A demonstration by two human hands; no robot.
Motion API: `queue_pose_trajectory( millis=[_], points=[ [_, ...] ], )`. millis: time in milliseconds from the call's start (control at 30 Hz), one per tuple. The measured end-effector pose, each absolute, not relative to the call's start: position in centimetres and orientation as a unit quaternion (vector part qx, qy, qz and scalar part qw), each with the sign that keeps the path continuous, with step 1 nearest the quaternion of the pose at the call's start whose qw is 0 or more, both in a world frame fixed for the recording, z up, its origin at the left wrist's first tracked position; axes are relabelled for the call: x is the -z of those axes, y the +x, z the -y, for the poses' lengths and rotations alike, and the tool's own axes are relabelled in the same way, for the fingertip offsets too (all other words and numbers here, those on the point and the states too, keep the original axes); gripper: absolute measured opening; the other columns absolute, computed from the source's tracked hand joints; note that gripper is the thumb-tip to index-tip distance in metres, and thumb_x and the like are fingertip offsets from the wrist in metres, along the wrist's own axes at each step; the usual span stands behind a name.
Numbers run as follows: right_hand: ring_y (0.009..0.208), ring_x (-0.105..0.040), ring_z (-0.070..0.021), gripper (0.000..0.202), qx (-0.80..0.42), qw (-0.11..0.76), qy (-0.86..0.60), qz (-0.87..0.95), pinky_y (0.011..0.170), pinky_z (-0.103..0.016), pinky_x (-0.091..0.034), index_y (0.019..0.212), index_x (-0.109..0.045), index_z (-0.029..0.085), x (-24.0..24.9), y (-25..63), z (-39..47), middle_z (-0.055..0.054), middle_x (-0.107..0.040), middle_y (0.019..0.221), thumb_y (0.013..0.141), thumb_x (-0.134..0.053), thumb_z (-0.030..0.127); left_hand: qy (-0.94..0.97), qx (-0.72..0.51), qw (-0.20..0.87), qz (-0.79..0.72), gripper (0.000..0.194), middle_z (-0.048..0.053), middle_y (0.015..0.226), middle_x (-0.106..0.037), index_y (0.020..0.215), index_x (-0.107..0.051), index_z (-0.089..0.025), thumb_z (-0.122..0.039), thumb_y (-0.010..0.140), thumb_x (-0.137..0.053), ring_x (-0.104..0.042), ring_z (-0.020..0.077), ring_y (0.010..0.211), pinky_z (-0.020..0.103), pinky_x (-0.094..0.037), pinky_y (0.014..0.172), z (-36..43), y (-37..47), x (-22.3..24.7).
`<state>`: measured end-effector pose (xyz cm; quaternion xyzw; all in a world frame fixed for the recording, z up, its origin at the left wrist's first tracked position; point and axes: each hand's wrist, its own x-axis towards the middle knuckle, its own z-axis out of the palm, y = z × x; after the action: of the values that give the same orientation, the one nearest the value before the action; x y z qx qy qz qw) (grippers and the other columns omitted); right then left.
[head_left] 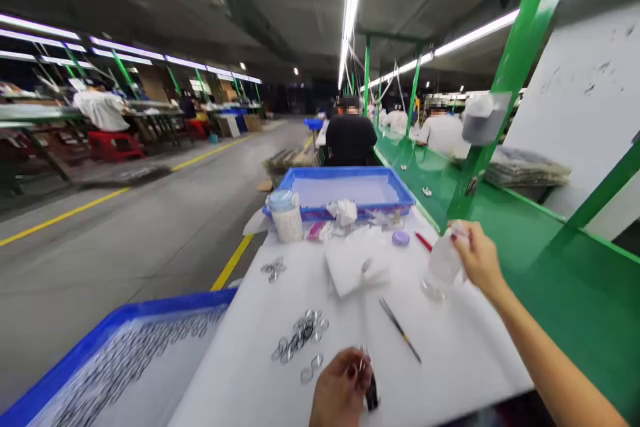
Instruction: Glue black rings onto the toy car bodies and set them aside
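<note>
From the head camera, the right hand (477,255) reaches out over the far right part of the white tabletop (450,347), its grip closed around a clear plastic bottle (443,263) that stands tilted with its base touching the surface, just beside the green conveyor belt (550,267). The left hand (340,390) sits low at the near edge, fingers pinched together on a small metal ring (361,361), with a dark object partly hidden beneath it. Just to its left lies a loose pile of metal rings (300,335), and a smaller cluster of rings (273,269) lies farther back. A thin tweezer-like tool (399,329) lies between the two hands. A folded white cloth (357,263) lies mid-table, near a purple cap (401,238) and a lidded white jar (287,215). A blue tray (350,177) stands at the far end; another blue tray of rings (120,357) sits at lower left. Seated workers line the belt beyond.
</note>
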<state>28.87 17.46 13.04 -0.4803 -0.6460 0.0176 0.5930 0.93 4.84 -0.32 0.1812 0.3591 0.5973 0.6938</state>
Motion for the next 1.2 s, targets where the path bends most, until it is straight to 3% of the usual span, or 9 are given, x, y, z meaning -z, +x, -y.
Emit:
queue_pose_trajectory(
  millis=[100, 200, 267, 400, 700, 833, 1000, 1100, 1200],
  points=[
    [0.071, -0.062, -0.0167, 0.029, -0.007, 0.701, -0.446, 0.556, 0.069, -0.031, -0.048, 0.067, -0.034, 0.024, -14.7, 27.5, -16.5, -0.002, -0.061, 0.072, 0.091, -0.048, 0.031, 0.201, -0.615, 0.683, -0.339, 0.039, 0.003, 0.074, -0.069, 0.077, -0.075, -0.019, -0.044, 0.053, -0.094, -0.063, 0.0126, 0.069, 0.023, -0.056, 0.067, -3.7, 1.0, -1.1],
    [0.045, -0.045, -0.0106, 0.024, -0.096, 0.753, -0.35, 0.549, 0.057, -0.028, -0.047, 0.074, -0.042, 0.024, -14.3, 23.9, -13.1, 0.007, -0.041, 0.053, 0.096, -0.05, 0.028, 0.182, -0.613, 0.705, -0.308, 0.035, 0.002, 0.074, -0.071, 0.077, -0.076, -0.019, -0.042, 0.057, -0.093, -0.064, 0.0097, 0.066, 0.019, -0.055, 0.065, -3.5, 0.8, -1.6],
    [0.042, -0.044, -0.0093, 0.014, -0.122, 0.662, -0.338, 0.657, 0.046, -0.024, -0.041, 0.081, -0.055, 0.02, -12.5, 20.8, -9.7, 0.005, -0.049, 0.056, 0.095, -0.054, 0.022, 0.183, -0.609, 0.712, -0.297, 0.032, 0.003, 0.073, -0.072, 0.077, -0.077, -0.019, -0.041, 0.06, -0.092, -0.066, 0.0099, 0.064, 0.018, -0.055, 0.063, -3.4, 0.6, -1.7],
    [0.061, -0.063, -0.0123, 0.008, -0.093, 0.482, -0.316, 0.812, 0.053, -0.022, -0.05, 0.092, -0.064, 0.019, -7.3, 15.8, -5.2, -0.003, -0.066, 0.072, 0.093, -0.058, 0.014, 0.194, -0.611, 0.712, -0.288, 0.028, 0.002, 0.07, -0.074, 0.075, -0.079, -0.021, -0.04, 0.06, -0.093, -0.068, 0.0105, 0.062, 0.018, -0.056, 0.06, -3.3, 0.5, -1.7],
    [0.059, -0.057, -0.0131, 0.011, 0.01, 0.452, -0.273, 0.849, 0.051, -0.027, -0.05, 0.097, -0.065, 0.018, -5.7, 15.3, -5.1, -0.006, -0.066, 0.083, 0.089, -0.058, 0.015, 0.196, -0.625, 0.691, -0.307, 0.022, -0.001, 0.066, -0.075, 0.071, -0.079, -0.024, -0.035, 0.059, -0.094, -0.066, 0.006, 0.055, 0.011, -0.054, 0.057, -3.5, 0.9, -2.0],
    [0.064, -0.063, -0.0143, 0.013, -0.021, 0.468, -0.383, 0.796, 0.054, -0.026, -0.052, 0.096, -0.069, 0.021, -6.2, 18.0, -4.7, -0.005, -0.07, 0.085, 0.087, -0.065, 0.012, 0.232, -0.624, 0.663, -0.343, 0.024, 0.002, 0.069, -0.077, 0.073, -0.08, -0.024, -0.038, 0.059, -0.093, -0.069, 0.0113, 0.059, 0.018, -0.059, 0.059, -2.8, 0.6, -2.0],
    [0.06, -0.064, -0.0124, 0.01, -0.224, 0.441, -0.481, 0.724, 0.054, -0.023, -0.05, 0.087, -0.07, 0.021, -4.5, 18.7, -4.1, 0.0, -0.071, 0.074, 0.092, -0.062, 0.018, 0.45, -0.599, 0.447, -0.489, 0.014, 0.003, 0.08, -0.077, 0.089, -0.079, -0.023, -0.026, 0.076, -0.083, -0.072, 0.0155, 0.072, 0.025, -0.061, 0.068, -0.8, -0.8, -2.1],
    [0.058, -0.061, -0.0101, 0.012, -0.252, 0.392, -0.475, 0.747, 0.053, -0.021, -0.046, 0.087, -0.07, 0.019, -3.6, 18.0, -3.9, 0.001, -0.069, 0.07, 0.093, -0.06, 0.018, 0.606, -0.528, 0.235, -0.546, 0.019, 0.001, 0.087, -0.075, 0.095, -0.077, -0.023, -0.011, 0.08, -0.076, -0.07, 0.0148, 0.078, 0.026, -0.059, 0.074, -0.4, -0.9, -2.0],
    [0.059, -0.061, -0.0104, 0.012, -0.24, 0.375, -0.493, 0.748, 0.054, -0.021, -0.045, 0.088, -0.069, 0.019, -3.2, 17.3, -3.9, 0.0, -0.069, 0.073, 0.093, -0.059, 0.022, 0.679, -0.477, 0.147, -0.538, 0.018, 0.002, 0.086, -0.072, 0.098, -0.075, -0.02, -0.01, 0.083, -0.072, -0.069, 0.0145, 0.078, 0.026, -0.058, 0.073, -0.7, -0.3, -1.7]
  ],
)
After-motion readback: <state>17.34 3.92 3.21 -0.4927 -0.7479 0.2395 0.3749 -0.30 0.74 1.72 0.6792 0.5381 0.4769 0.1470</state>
